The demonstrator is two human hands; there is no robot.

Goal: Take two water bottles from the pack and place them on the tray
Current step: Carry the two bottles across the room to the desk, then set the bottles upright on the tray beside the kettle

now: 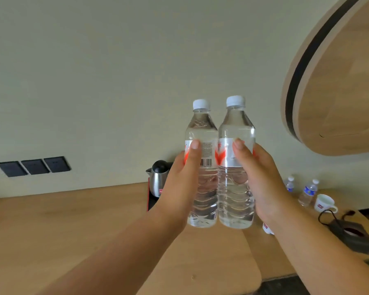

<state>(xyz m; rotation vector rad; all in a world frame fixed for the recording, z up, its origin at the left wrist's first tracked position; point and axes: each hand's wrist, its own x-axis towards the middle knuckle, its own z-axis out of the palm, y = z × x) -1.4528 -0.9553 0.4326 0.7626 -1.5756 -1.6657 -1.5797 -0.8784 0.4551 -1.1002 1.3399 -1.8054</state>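
I hold two clear water bottles upright and side by side in the air above the wooden counter. My left hand (pixel 180 184) grips the left bottle (pixel 201 128), which has a white cap and a red and silver label with a barcode. My right hand (pixel 262 179) grips the right bottle (pixel 235 124), of the same kind. The two bottles touch each other. A dark tray (pixel 150 201) with a red edge lies on the counter behind my left hand, mostly hidden. The pack is not in view.
A steel kettle (pixel 158 177) with a black lid stands on the tray. At the right stand two small blue-labelled bottles (pixel 308 191), a white cup (pixel 324 203), and a black box (pixel 354 235) with a cord. Three dark wall sockets (pixel 33 166) sit at left. A wooden cabinet (pixel 339 81) hangs upper right.
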